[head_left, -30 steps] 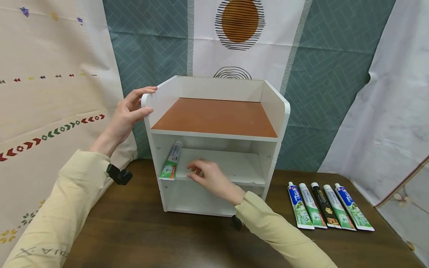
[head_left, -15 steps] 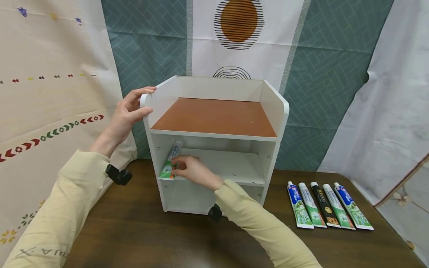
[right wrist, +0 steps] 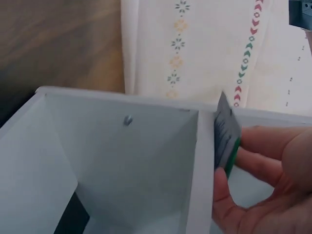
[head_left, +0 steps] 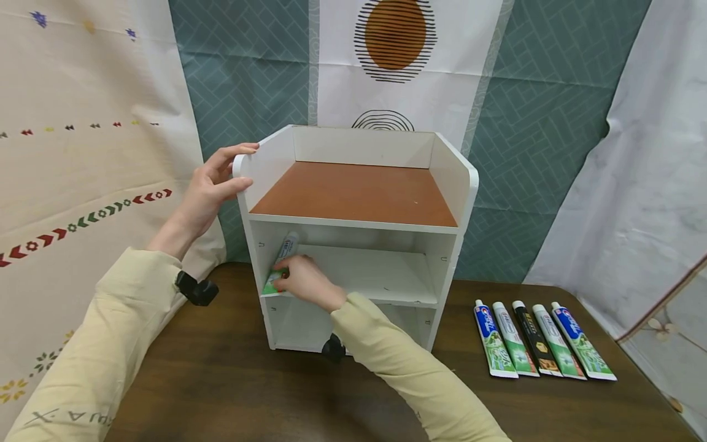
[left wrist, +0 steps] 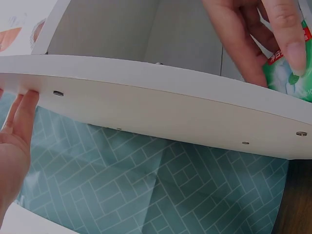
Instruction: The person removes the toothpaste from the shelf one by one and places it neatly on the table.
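A white shelf unit [head_left: 353, 221] with a brown top board stands on the table. On its middle shelf, at the left end, a green-and-white toothpaste tube [head_left: 287, 247] lies lengthwise against the side panel. My right hand [head_left: 307, 283] pinches this tube near its flat crimped end, which partly hides it. In the right wrist view the toothpaste tube [right wrist: 226, 136] stands tilted on edge between thumb and fingers. My left hand [head_left: 201, 196] holds the upper front corner of the left side panel, thumb at the front and fingers along the top and outer side.
To the right on the dark wooden table [head_left: 221, 393] several toothpaste tubes lie in a row, among them a blue-and-green tube [head_left: 495, 339] and a black tube [head_left: 536, 337]. Patterned cloths [head_left: 259, 67] hang behind and at both sides. The lower compartment [head_left: 298, 325] lies beneath the middle shelf.
My right hand has moved left from the middle of the shelf and taken hold of the toothpaste tube. The tube has shifted slightly left. My left hand has stayed on the side panel.
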Motion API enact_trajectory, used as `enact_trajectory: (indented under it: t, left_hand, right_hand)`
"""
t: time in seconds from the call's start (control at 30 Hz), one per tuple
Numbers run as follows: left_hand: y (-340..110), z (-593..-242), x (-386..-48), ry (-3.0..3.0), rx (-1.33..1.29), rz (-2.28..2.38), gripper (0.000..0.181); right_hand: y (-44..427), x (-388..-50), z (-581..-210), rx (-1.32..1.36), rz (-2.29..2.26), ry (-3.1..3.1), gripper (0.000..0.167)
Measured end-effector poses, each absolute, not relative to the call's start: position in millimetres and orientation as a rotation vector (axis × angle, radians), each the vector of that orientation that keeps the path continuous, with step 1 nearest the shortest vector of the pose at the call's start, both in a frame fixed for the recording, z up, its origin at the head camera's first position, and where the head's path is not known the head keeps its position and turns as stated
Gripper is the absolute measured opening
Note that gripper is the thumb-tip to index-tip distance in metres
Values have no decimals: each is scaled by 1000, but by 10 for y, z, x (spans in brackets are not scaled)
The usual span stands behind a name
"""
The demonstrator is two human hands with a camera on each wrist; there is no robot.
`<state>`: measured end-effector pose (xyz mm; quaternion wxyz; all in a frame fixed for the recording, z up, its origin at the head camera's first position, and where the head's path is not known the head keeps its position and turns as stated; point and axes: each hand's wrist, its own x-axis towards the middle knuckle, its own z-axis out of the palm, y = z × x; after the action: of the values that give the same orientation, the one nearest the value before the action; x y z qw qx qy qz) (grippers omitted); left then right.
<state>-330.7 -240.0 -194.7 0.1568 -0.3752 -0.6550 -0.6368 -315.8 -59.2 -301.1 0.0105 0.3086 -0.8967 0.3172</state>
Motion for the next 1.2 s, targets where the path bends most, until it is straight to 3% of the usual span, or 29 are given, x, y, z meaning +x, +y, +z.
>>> enact_trajectory:
  t: [0.4, 0.77, 1.2]
  left_hand:
    - [-2378, -1967, -3315, -1883, -1075, -1819, 41]
    - [-2386, -1981, -3303, -1888, -1060, -1822, 41]
    - [-2397, -1946, -3297, -1872, -1047, -1833, 42]
  right_hand:
    - [-588, -3150, -2929, 735, 1462, -2910, 32]
    - [-192, -3146, -2957, 738, 2133, -2698, 30]
    - [359, -3009, -2838, 868, 2095, -2694, 33]
